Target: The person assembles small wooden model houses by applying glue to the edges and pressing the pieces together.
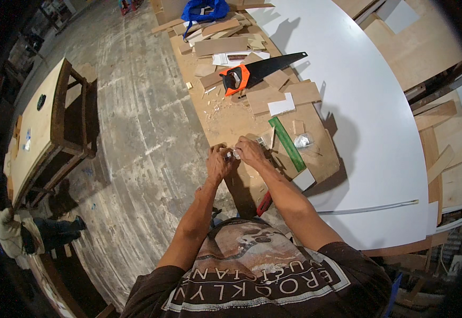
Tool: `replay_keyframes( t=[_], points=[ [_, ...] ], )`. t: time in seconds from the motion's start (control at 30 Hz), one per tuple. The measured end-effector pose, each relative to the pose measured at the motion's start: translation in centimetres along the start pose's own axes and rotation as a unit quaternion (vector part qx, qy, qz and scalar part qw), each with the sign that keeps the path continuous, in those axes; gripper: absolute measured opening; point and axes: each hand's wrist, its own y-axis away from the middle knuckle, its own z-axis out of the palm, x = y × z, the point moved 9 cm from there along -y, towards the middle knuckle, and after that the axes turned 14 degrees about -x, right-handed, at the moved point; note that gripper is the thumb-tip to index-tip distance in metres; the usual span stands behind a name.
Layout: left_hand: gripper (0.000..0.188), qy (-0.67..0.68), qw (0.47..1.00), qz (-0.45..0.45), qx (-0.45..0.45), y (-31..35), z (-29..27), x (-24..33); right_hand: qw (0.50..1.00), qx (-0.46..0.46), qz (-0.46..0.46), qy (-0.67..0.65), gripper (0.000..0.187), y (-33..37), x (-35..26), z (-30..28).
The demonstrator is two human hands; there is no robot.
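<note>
Close together over the near left edge of the wooden worktop, my left hand and my right hand have their fingers closed around a small whitish piece. It is mostly covered by the fingers, so I cannot tell its kind. Just right of my right hand lies a green straight strip, like a ruler, with a crumpled clear plastic bag beside it. A red-handled tool rests below my right forearm, partly hidden.
Farther up the worktop, a handsaw with an orange and black handle lies across wood offcuts. A blue bag sits behind them. A large white sheet spans the right. At left stand another table and a person.
</note>
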Motion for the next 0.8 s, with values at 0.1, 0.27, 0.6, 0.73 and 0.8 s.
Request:
replay_keyframes(
  t=[0.1,0.27,0.6,0.73,0.8],
  points=[
    [0.029,-0.008,1.0,0.004,0.001,0.0,0.0,-0.1,1.0,0.009,-0.001,0.021,0.012,0.0,-0.5,-0.4],
    [0.032,-0.013,1.0,0.006,0.001,0.0,0.1,-0.2,0.999,0.0,0.006,0.037,0.012,0.0,-0.7,-0.4],
    [0.051,0.003,0.999,0.043,-0.008,-0.3,-0.1,0.2,0.998,0.004,-0.012,-0.066,0.014,0.3,1.1,-0.9],
    [0.057,0.023,0.997,0.073,-0.016,0.0,-0.5,-0.1,0.992,0.015,0.001,-0.129,0.015,0.6,2.0,-1.6],
    [0.061,0.04,0.996,0.075,-0.011,-0.1,-0.7,-0.2,0.992,0.004,0.006,-0.125,0.015,0.7,2.0,-1.5]
  ],
)
